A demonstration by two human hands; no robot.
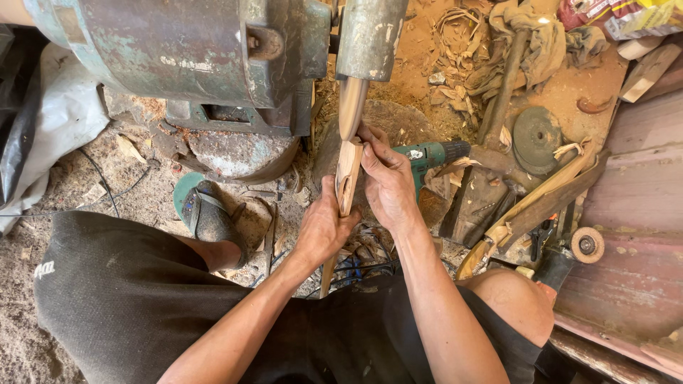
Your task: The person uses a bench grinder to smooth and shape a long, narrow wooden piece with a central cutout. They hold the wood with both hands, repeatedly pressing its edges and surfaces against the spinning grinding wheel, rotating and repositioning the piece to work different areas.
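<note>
Both hands clamp a carved wooden piece [348, 178] upright against the machine's sanding drum [352, 107]: left hand [324, 227] fist-wrapped low on it, right hand [388, 185] fingers pinched on its upper edge, green drill [430, 155] lying just behind.

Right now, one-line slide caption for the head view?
Both hands, left and right, press a wooden piece to a grinder; drill beside.

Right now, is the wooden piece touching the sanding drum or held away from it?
Touching: both hands, left hand and right hand, press the wooden piece against the sanding drum.
</note>
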